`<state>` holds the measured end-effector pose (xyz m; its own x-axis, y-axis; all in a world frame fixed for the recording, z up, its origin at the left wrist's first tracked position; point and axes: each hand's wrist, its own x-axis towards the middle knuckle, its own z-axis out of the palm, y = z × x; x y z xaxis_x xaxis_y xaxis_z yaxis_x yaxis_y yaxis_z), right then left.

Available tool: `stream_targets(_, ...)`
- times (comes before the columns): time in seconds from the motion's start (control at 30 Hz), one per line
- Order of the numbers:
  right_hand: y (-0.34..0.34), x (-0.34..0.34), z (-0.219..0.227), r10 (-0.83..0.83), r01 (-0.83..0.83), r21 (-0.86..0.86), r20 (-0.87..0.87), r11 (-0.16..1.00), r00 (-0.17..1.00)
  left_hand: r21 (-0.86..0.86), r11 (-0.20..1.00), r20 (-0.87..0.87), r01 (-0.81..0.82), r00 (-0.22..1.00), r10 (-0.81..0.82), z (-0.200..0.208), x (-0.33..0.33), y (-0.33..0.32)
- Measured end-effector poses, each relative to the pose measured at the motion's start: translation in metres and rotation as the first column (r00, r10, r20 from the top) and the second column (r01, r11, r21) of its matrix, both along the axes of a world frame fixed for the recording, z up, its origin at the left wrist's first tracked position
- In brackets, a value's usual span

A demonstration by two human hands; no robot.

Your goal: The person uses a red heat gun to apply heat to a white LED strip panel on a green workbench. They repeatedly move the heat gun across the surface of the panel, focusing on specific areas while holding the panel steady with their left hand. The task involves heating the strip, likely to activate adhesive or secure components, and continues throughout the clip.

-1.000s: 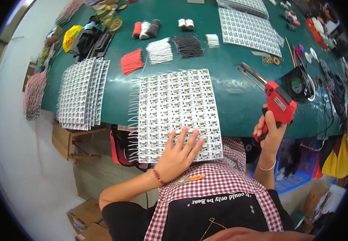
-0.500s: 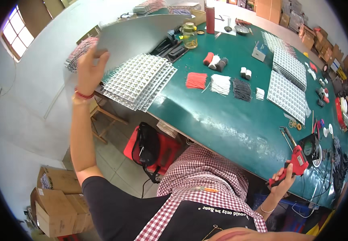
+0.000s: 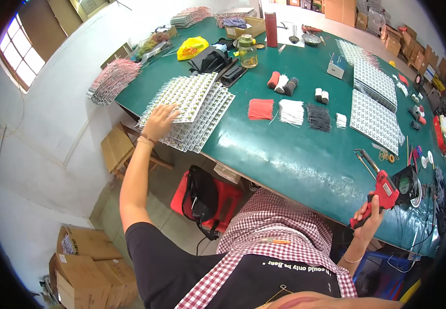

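Note:
At the table's left, a panel of small circuit boards with wire ends lies on top of a stack of similar panels. My left hand rests over the top panel's near edge, its fingers stretched out on the surface; where the thumb sits is unclear. At the lower right my right hand is wrapped round the handle of a red soldering gun. The gun's metal tip points up and to the left, over the green table.
Bundles of red wires, white wires and black wires lie mid-table. More panels are stacked at the right. A jar, a red flask and a yellow bag stand farther back. Below is a red stool.
My left hand has come down and right, and the large panel it held up now lies on the stack. The soldering gun remains in my right hand, its tip now higher in view.

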<state>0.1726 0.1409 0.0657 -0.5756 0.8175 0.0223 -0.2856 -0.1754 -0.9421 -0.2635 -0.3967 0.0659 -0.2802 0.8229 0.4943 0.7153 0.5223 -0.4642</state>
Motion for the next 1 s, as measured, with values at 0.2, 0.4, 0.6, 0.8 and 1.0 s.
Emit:
stream_targets(0.2,0.007,-0.005,-0.002,0.006,-0.005,-0.055,0.009,0.998,1.0,-0.168,0.926,0.155,-0.338,0.919,0.363,0.028,0.033,-0.071)
stream_targets(0.4,0.017,-0.002,-0.01,-0.004,0.0,-0.078,-0.051,0.997,0.999,0.041,0.908,-0.104,-0.416,0.902,0.418,0.06,0.017,-0.079)
stream_targets(0.6,0.035,0.008,-0.019,-0.1,0.073,-0.201,-0.131,0.977,0.986,0.335,0.939,-0.11,-0.072,0.987,0.115,0.025,-0.033,0.141)
stream_targets(0.8,0.044,0.049,-0.014,-0.285,0.268,-0.105,-0.218,0.958,0.933,0.398,0.867,0.317,0.3,0.842,-0.437,-0.044,0.023,0.498)
stream_targets(1.0,0.029,0.094,-0.014,-0.435,0.43,-0.067,-0.14,0.901,0.89,0.201,0.927,0.858,-0.318,0.514,-0.01,-0.082,0.034,0.692)
